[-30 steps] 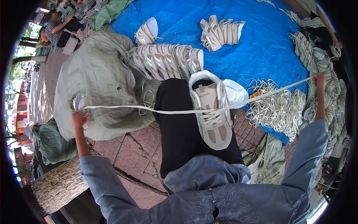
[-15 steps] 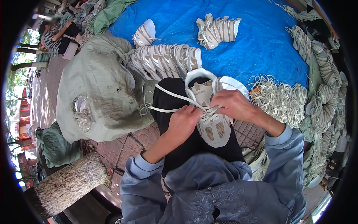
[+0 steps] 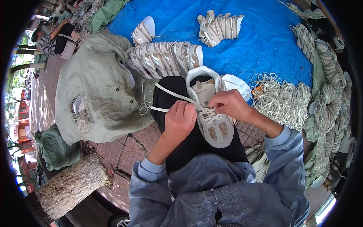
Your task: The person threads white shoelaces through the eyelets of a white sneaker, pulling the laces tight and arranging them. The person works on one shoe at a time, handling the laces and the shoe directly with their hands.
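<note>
Across my thighs lies a white and beige shoe upper, toe toward me, its tongue showing below the padded collar. A flat white shoelace runs through its eyelets, and a loop of it trails left over my black trouser leg. My left hand is closed on the lace just left of the eyelets, its fingertips turned out of sight. At the right eyelet row, my right hand pinches the lace close to the tongue; its fingers cover that spot.
A blue tarp spreads ahead, bearing a long row of nested shoe uppers and a smaller stack. Loose white laces are heaped at right, beside bundled uppers. A grey-green sack bulges at left, near a tree trunk.
My left hand has drawn back left from the eyelets and turned, knuckles up. My right hand has shifted slightly left, nearer the tongue. The view has shifted a little.
</note>
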### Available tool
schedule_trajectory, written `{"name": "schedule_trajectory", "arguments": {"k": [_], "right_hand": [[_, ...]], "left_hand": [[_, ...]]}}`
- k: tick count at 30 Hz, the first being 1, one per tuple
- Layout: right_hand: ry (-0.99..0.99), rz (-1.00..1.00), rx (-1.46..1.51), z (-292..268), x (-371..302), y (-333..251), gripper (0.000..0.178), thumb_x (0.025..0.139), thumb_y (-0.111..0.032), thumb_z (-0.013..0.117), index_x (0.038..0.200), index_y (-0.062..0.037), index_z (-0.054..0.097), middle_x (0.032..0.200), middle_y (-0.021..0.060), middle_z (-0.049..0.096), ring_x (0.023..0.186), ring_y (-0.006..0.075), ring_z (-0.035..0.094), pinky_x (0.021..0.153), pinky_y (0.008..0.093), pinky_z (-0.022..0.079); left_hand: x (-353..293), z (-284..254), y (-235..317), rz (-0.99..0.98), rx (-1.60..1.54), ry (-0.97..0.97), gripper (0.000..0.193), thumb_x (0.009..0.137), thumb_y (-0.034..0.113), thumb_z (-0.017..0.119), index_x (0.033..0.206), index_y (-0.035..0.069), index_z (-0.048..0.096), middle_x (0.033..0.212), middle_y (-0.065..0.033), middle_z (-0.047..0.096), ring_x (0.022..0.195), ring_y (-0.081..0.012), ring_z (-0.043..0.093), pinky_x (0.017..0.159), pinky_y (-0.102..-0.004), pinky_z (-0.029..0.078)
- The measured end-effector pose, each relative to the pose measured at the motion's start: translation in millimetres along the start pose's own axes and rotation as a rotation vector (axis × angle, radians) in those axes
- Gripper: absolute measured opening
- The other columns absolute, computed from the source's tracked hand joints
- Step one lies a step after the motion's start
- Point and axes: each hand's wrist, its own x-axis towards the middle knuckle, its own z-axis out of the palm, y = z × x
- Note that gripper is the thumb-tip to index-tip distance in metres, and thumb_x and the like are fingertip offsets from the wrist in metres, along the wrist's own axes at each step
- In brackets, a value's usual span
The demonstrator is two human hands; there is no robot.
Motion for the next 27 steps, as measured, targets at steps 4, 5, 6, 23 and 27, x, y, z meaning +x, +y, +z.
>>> {"name": "schedule_trajectory", "arguments": {"k": [4, 5, 6, 23, 27], "right_hand": [[-0.013, 0.065, 0.149, -2, 1, 2, 0.021, 0.059, 0.006, 0.066, 0.077, -0.0019, 0.060, 0.066, 0.0022, 0.057, 0.059, 0.0082, 0.054, 0.053, 0.0229, 0.043], [-0.009, 0.060, 0.155, -2, 1, 2, 0.020, 0.060, 0.006, 0.065, 0.077, -0.0017, 0.060, 0.066, 0.0019, 0.057, 0.059, 0.0075, 0.054, 0.053, 0.0225, 0.043], [-0.005, 0.056, 0.161, -1, 1, 2, 0.019, 0.060, 0.006, 0.065, 0.078, -0.0015, 0.060, 0.067, 0.0015, 0.057, 0.060, 0.0068, 0.054, 0.053, 0.0222, 0.043], [-0.020, 0.230, 0.336, -4, 2, -5, 0.018, 0.061, 0.007, 0.064, 0.077, -0.0020, 0.062, 0.062, 0.0008, 0.058, 0.059, 0.0039, 0.053, 0.052, 0.0191, 0.042], [0.014, 0.209, 0.310, -3, 0, -2, 0.019, 0.061, 0.007, 0.063, 0.077, -0.0022, 0.062, 0.062, 0.0009, 0.059, 0.059, 0.0040, 0.053, 0.052, 0.0193, 0.042]], "left_hand": [[-19, -8, 7, -0.399, -0.462, -0.204, 0.012, 0.072, -0.005, 0.057, 0.083, 0.001, 0.054, 0.074, -0.0113, 0.054, 0.061, -0.0253, 0.056, 0.051, -0.0296, 0.045], [-23, -8, 8, -0.362, -0.408, -0.278, 0.012, 0.077, -0.001, 0.057, 0.087, 0.003, 0.058, 0.080, -0.0109, 0.058, 0.067, -0.0227, 0.059, 0.055, -0.0275, 0.046], [-24, -6, 12, -0.394, -0.407, -0.271, 0.011, 0.076, -0.001, 0.058, 0.086, 0.003, 0.057, 0.080, -0.0102, 0.057, 0.066, -0.0209, 0.059, 0.055, -0.0273, 0.046], [-20, 11, 18, -0.466, -0.375, -0.221, 0.014, 0.069, -0.006, 0.058, 0.078, 0.002, 0.051, 0.074, -0.0090, 0.054, 0.058, -0.0177, 0.056, 0.051, -0.0261, 0.045], [-23, 6, 16, -0.355, -0.390, -0.267, 0.015, 0.070, -0.007, 0.056, 0.081, 0.002, 0.052, 0.078, -0.0103, 0.053, 0.064, -0.0235, 0.057, 0.055, -0.0293, 0.046]]}}
